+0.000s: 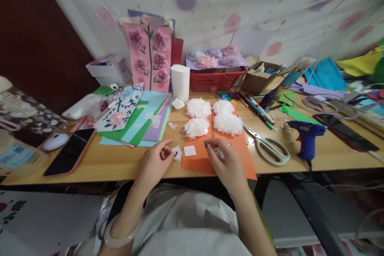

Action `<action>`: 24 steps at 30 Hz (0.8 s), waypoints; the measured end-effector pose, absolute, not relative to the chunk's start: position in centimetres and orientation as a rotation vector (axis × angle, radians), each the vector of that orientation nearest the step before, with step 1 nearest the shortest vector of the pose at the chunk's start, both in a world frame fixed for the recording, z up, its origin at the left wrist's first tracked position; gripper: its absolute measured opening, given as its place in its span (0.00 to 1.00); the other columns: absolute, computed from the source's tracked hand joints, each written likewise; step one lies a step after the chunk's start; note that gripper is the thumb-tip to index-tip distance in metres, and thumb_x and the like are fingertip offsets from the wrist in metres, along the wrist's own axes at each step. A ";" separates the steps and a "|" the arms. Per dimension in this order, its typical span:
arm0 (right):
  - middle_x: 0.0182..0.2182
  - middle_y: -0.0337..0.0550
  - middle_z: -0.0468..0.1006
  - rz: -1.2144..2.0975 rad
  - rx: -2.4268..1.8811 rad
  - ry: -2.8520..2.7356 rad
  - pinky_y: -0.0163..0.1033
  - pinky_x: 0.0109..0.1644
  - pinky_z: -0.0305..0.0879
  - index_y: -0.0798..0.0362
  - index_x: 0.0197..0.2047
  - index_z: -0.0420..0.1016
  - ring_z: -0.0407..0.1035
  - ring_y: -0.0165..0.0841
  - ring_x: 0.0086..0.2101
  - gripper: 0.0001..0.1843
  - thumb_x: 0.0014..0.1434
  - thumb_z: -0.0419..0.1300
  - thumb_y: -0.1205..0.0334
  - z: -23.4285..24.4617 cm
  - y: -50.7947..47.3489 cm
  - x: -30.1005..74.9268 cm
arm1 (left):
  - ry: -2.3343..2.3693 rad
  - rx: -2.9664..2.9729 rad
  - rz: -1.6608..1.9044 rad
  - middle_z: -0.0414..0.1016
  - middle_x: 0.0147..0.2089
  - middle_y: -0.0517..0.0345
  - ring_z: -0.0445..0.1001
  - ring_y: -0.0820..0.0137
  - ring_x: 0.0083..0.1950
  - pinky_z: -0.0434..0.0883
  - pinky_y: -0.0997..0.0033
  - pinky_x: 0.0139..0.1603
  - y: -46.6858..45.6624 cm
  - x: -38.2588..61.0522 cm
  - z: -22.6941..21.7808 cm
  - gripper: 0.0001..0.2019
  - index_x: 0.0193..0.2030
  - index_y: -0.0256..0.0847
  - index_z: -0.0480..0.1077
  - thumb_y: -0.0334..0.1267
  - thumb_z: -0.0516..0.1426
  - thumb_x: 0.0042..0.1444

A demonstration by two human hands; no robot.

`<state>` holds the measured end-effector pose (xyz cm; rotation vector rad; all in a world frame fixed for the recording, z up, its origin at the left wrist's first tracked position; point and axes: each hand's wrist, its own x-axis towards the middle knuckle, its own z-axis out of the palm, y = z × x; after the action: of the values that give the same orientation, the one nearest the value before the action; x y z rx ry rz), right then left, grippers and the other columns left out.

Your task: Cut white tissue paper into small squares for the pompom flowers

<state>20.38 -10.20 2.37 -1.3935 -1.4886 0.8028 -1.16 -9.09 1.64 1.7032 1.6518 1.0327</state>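
My left hand [156,161] rests at the table's front edge, fingers curled and pinching a small white paper piece [177,153]. My right hand [225,159] lies on an orange sheet [198,161], fingers closed round a small white wad that I cannot make out clearly. Between the hands a white paper square [189,151] lies on the orange sheet. Three fluffy white tissue flowers [198,108] [196,127] [227,122] sit just beyond on the sheet.
Scissors [268,147] and a blue glue gun [306,138] lie to the right, with pens [258,110] behind them. A phone [70,151] and stacked coloured sheets [144,120] lie left. A white paper roll [180,82], a red basket [217,78] and a pink flower card [149,56] stand at the back.
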 end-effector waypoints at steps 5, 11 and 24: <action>0.35 0.43 0.76 0.595 -1.573 -1.897 0.39 0.37 0.62 0.51 0.46 0.76 0.70 0.36 0.33 0.09 0.67 0.58 0.58 2.9 -8.8 20.6 | 1.659 1.860 0.851 0.77 0.30 0.57 0.73 0.63 0.32 0.66 0.66 0.34 -9.1 -0.9 2.2 0.04 0.30 0.44 0.75 0.36 0.58 0.53; 0.40 0.50 0.74 0.540 -1.664 -2.064 0.38 0.32 0.52 0.55 0.42 0.73 0.70 0.40 0.36 0.03 0.67 0.58 0.65 2.2 -8.0 18.4 | 1.658 1.938 0.769 0.78 0.30 0.57 0.76 0.63 0.34 0.70 0.66 0.36 -7.4 -2.4 2.9 0.07 0.27 0.45 0.70 0.39 0.56 0.55; 0.42 0.51 0.73 0.520 -1.692 -2.087 0.38 0.32 0.50 0.55 0.42 0.71 0.70 0.41 0.36 0.04 0.66 0.61 0.65 2.4 -7.8 18.2 | 2.093 1.778 1.419 0.77 0.48 0.43 0.74 0.54 0.51 0.69 0.49 0.56 -3.8 -4.8 3.5 0.11 0.44 0.40 0.70 0.40 0.55 0.56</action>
<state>18.16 -7.82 2.38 -1.6921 -2.0866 0.5202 -4.79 -3.80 3.53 1.7777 2.0935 1.4195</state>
